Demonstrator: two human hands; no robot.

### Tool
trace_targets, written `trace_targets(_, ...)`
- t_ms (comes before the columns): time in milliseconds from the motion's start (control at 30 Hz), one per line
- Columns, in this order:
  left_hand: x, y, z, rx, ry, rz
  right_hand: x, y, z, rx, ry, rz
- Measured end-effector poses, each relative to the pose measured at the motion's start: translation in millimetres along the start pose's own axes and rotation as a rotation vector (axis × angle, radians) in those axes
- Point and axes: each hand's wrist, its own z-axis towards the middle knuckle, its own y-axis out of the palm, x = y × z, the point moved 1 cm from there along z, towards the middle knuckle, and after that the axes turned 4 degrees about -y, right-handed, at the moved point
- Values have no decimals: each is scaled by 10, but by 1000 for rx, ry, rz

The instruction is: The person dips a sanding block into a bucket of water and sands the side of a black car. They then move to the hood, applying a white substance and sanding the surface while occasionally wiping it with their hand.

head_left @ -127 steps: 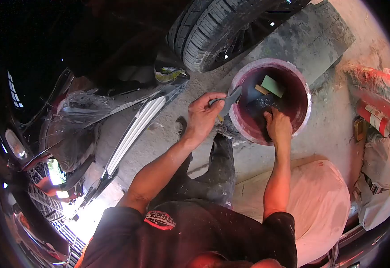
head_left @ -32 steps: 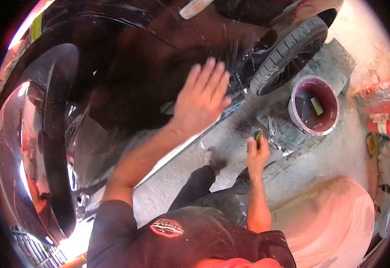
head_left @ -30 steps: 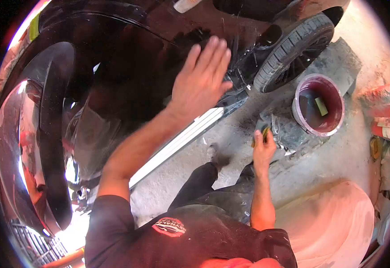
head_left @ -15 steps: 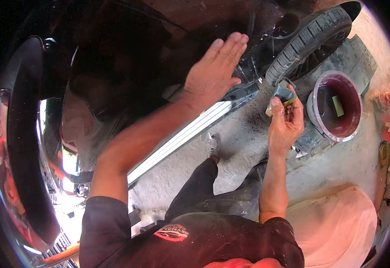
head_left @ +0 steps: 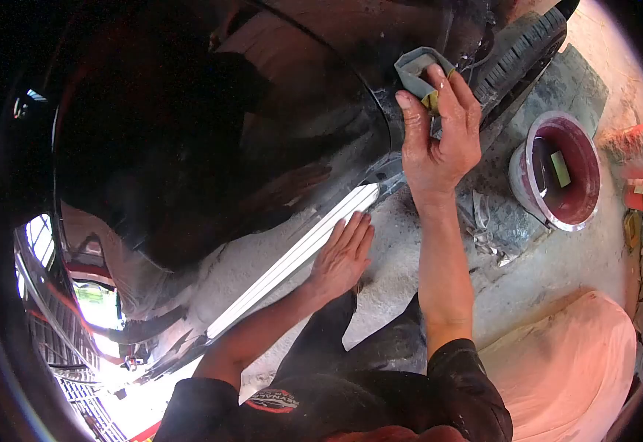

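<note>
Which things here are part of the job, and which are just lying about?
Likely part of the job:
grey folded sheet, in the right hand
black car body
bucket with a pale block inside

Probably just lying about:
pale draped cloth
red container

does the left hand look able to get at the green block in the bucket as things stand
Probably not directly: the left hand looks empty, but the right forearm appears to cross the straight way to the bucket. The bucket's top is open, so the green block itself looks uncovered.
</note>
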Motion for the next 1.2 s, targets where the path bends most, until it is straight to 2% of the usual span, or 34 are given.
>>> trace_targets(200,10,415,-404,-136,-77,-193,12,57,-329,-17,-3,52)
trace_targets(433,167,521,-544,-174,-91,-231,167,-3,512,-24,-184,-137)
trace_targets(533,164,573,-525,-170,-94,-240,241,38,773,48,-179,-182)
trace_targets(633,138,606,-475,-172,-132,-240,67,-1,499,-14,-64,-123)
trace_targets(733,115,520,-419,-193,-129,-249,136,-14,143,-56,-88,-30)
trace_targets(800,94,544,-411,-197,-126,-277,194,-27,237,-62,-102,-37)
trace_targets(900,70,620,-398,-191,-120,-284,188,-51,829,-17,-78,-225)
trace_targets(933,66,639,-398,-188,-118,-279,284,-2,851,45,-130,-202)
trace_targets(1033,84,663,-378,-194,-133,-302,107,-50,570,-23,-13,-174)
trace_targets(1100,106,605,-348,-211,-132,-301,117,-38,231,-55,-10,-72)
trace_targets(1200,106,585,-367,-222,-126,-303,175,-27,277,-23,-42,-50)
